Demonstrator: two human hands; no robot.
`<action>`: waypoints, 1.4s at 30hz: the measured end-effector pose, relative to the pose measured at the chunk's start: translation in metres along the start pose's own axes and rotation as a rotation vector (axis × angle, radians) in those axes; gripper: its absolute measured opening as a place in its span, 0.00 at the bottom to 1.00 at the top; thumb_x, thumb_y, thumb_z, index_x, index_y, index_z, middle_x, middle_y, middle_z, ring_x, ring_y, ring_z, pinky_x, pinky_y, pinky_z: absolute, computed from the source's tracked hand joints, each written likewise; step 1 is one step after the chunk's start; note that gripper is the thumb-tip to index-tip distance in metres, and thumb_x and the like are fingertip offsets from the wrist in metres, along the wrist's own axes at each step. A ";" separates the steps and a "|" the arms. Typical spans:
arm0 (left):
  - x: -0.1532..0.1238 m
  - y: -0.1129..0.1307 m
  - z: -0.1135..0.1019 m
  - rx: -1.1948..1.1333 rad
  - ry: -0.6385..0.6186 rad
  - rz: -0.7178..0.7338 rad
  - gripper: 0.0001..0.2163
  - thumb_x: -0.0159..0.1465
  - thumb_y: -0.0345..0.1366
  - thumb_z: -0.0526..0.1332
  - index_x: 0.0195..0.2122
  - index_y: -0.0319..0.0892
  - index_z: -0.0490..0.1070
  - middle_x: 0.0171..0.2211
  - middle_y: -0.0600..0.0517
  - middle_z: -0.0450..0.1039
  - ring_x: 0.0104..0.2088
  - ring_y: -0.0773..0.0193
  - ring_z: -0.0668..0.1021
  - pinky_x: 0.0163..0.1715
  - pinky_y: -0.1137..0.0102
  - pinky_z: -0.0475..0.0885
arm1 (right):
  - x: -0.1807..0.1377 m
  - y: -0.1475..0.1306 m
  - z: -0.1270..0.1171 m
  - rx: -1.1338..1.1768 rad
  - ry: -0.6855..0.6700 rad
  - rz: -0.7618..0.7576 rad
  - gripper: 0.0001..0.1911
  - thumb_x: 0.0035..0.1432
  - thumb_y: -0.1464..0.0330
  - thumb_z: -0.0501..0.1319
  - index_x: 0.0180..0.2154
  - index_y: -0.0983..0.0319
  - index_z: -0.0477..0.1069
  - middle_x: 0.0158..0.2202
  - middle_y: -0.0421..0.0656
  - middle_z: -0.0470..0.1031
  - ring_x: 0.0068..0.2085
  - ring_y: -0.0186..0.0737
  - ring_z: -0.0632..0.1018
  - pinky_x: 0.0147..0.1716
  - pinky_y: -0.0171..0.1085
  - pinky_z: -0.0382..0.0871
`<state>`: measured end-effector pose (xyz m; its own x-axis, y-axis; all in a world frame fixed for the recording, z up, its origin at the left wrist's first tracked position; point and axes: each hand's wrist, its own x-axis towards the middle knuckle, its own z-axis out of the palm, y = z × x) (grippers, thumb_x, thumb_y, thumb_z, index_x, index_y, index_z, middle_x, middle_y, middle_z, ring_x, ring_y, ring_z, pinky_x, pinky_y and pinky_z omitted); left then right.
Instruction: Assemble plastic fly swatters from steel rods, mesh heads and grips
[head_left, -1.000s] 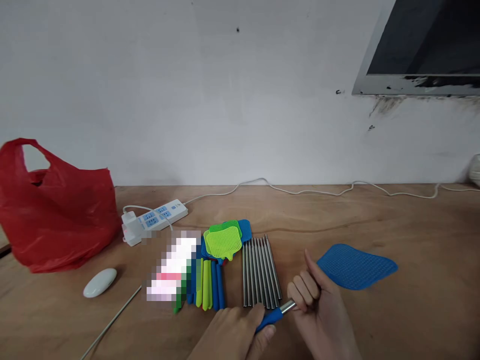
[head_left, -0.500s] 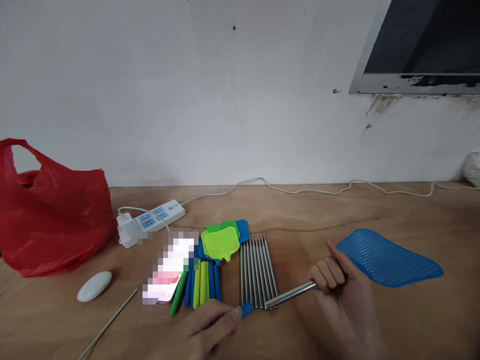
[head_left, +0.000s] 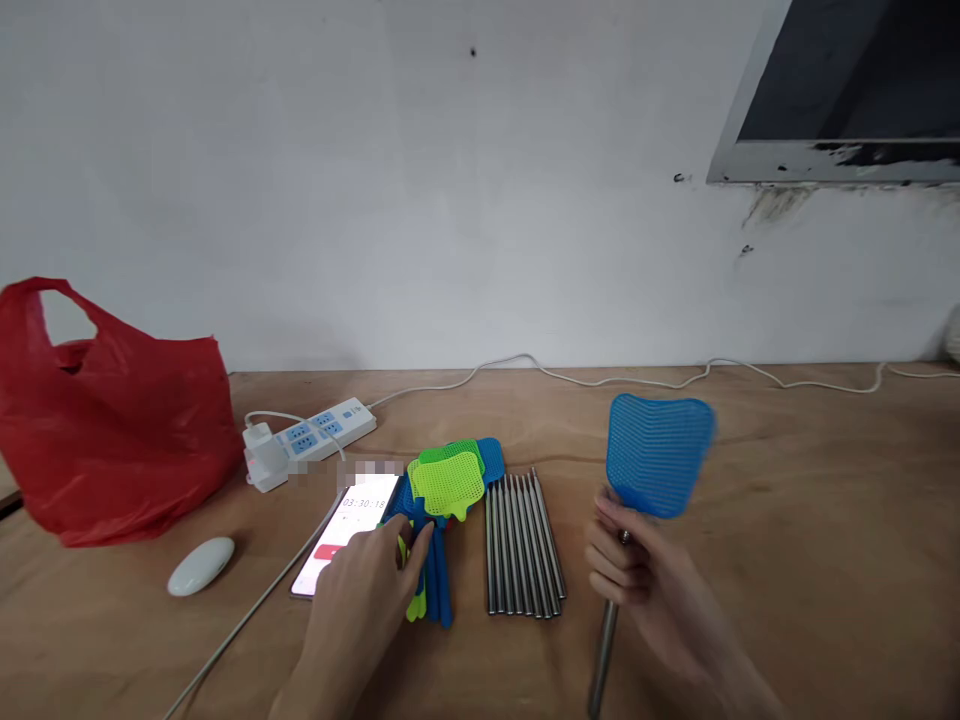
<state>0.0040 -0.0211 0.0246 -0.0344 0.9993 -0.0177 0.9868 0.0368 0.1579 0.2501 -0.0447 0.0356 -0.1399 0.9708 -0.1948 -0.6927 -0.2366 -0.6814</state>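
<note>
My right hand (head_left: 630, 565) is wrapped round the metal rod (head_left: 604, 650) of a fly swatter. Its blue mesh head (head_left: 658, 455) stands up above the fist, and the bare rod slants down below. On the left, my left hand (head_left: 367, 575) reaches over the coloured plastic handles (head_left: 442, 585), fingers curled and thumb close to the forefinger. Blue and yellow-green pieces show around these fingertips; what they grip is hidden. Beyond lie several mesh swatter heads, a yellow-green one (head_left: 448, 483) on top. A row of metal rods (head_left: 523, 545) lies between my hands.
A phone (head_left: 363, 500) with a lit timer lies left of the handles. Further left are a white mouse-shaped object (head_left: 201, 566) and a red plastic bag (head_left: 127, 440). A white power strip (head_left: 330, 428) sits behind, its cable (head_left: 600, 383) running along the wall.
My left hand has moved left and away from the rod's end, where it held a blue piece, to the handles. My right hand has turned the swatter upright.
</note>
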 end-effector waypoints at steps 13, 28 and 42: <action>0.004 -0.009 -0.002 -0.041 -0.025 0.025 0.11 0.70 0.44 0.53 0.36 0.45 0.69 0.25 0.52 0.74 0.30 0.54 0.79 0.24 0.70 0.57 | 0.008 0.021 -0.009 -0.606 0.190 -0.265 0.27 0.49 0.44 0.68 0.23 0.61 0.69 0.18 0.34 0.62 0.18 0.28 0.60 0.15 0.29 0.47; -0.001 -0.005 -0.002 -0.726 0.187 0.265 0.20 0.70 0.51 0.53 0.57 0.47 0.64 0.46 0.47 0.75 0.43 0.54 0.78 0.39 0.62 0.76 | -0.002 0.013 -0.005 -1.058 -0.175 -0.304 0.08 0.65 0.66 0.61 0.32 0.56 0.77 0.26 0.38 0.73 0.29 0.40 0.71 0.33 0.37 0.60; -0.009 0.001 -0.004 -1.218 -0.092 0.269 0.32 0.68 0.51 0.59 0.69 0.50 0.49 0.26 0.58 0.69 0.22 0.65 0.74 0.19 0.73 0.72 | -0.003 0.031 -0.027 -1.045 -0.077 -0.345 0.14 0.61 0.61 0.65 0.49 0.50 0.80 0.35 0.42 0.82 0.35 0.47 0.77 0.37 0.41 0.66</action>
<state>0.0050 -0.0305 0.0292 0.2047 0.9741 0.0960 0.1709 -0.1321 0.9764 0.2479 -0.0559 -0.0037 -0.1231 0.9824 0.1405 0.2318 0.1662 -0.9585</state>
